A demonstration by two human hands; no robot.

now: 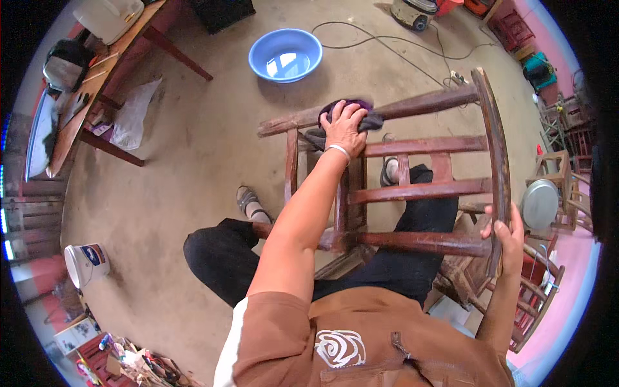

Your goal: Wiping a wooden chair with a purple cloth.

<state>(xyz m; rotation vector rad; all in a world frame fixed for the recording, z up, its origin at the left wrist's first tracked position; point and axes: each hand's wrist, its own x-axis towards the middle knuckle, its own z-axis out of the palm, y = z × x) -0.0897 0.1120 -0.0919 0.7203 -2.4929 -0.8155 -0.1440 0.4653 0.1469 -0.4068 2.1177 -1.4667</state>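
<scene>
A dark red-brown wooden chair (420, 190) lies tipped across in front of my legs, its back towards the right. My left hand (344, 126) is spread over a dark purple cloth (372, 121) and presses it around the far post of the chair. Parts of that post are hidden under hand and cloth. On the right, my right hand (508, 232) grips the chair's worn top rail (498, 145) near its lower end, fingers on one side and thumb on the other.
Beyond the chair, a blue basin (285, 55) with water stands on the concrete floor. A cable (377, 38) runs near a vacuum cleaner (413, 13). A wooden table (92, 92) and a white bucket (87, 265) are at left; stools and chairs (551, 169) crowd the right.
</scene>
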